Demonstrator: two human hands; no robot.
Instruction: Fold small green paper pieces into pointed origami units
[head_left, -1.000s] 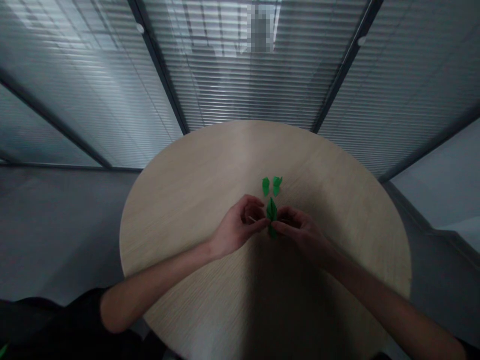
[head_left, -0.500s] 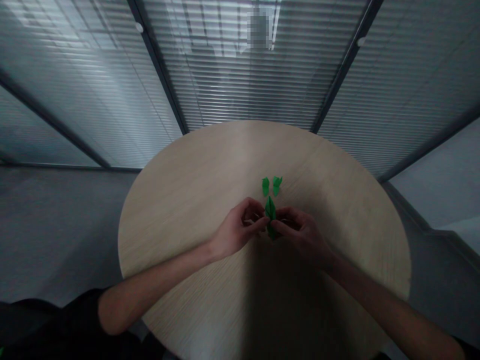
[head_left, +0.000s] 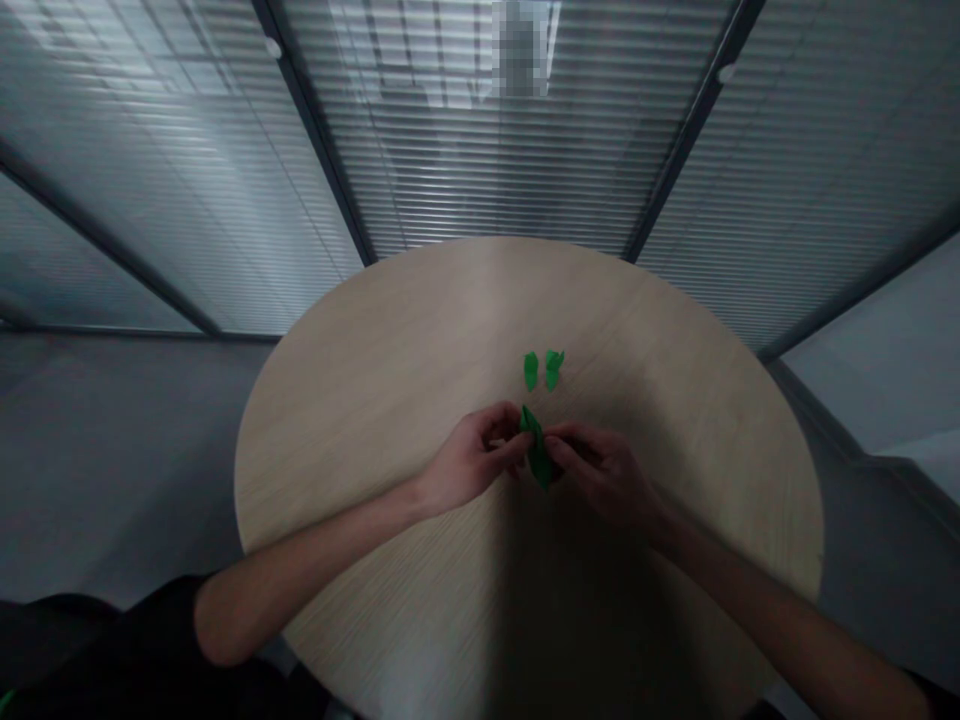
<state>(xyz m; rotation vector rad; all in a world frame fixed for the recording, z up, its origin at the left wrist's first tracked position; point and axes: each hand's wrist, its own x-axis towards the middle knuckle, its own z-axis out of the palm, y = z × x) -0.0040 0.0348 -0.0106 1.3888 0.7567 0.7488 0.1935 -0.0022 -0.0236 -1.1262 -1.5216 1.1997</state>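
Note:
A small folded green paper piece (head_left: 536, 452) is pinched between both my hands over the middle of the round wooden table (head_left: 360, 420). My left hand (head_left: 469, 465) grips its left side with thumb and fingers closed. My right hand (head_left: 604, 472) pinches its right side the same way. Two more small green folded pieces (head_left: 543, 369) lie side by side on the table just beyond my fingers, untouched.
Glass walls with horizontal blinds (head_left: 487, 150) and dark frames stand right behind the table's far edge. Grey floor (head_left: 112, 450) shows to the left and right of the table. My dark sleeve is at the lower left.
The green piece in my hands has tilted and sits a little lower and flatter between my fingertips; both hands stayed in place. The two pieces on the table have not moved.

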